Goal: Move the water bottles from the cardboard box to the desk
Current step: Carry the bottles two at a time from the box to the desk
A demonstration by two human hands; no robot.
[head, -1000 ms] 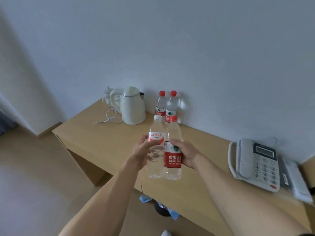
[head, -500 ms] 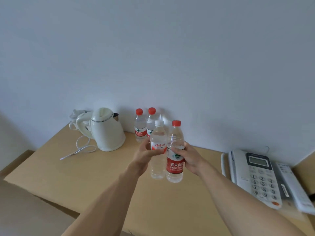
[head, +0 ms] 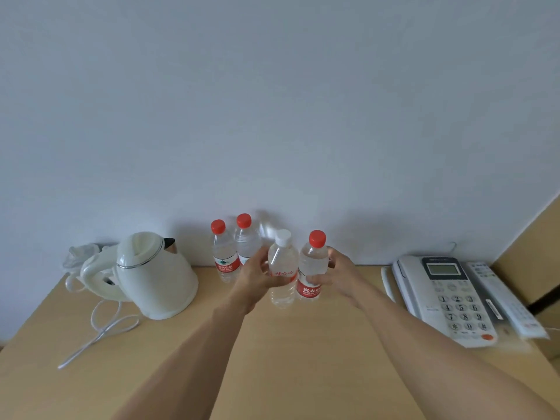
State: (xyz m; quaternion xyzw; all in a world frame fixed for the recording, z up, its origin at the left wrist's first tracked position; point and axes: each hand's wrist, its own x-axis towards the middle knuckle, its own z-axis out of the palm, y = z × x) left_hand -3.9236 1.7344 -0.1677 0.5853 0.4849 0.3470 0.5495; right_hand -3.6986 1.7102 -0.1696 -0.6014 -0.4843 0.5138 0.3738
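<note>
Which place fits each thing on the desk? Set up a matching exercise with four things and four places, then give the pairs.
Things:
1. white-capped bottle
2. kettle
3. telephone
4. held red-capped bottle

Places:
A. far right of the desk
B. in the left hand
C. in the right hand
D. left of the standing bottles

Pairs: 1-B, 2-D, 3-A, 4-C

Hotel-style guest room, as far as I can judge.
I see a light wooden desk (head: 272, 359) against a plain wall, a white electric kettle (head: 156, 275) left of the desk phone (head: 448, 301), a remote control (head: 506, 298) just beside that phone.
</note>
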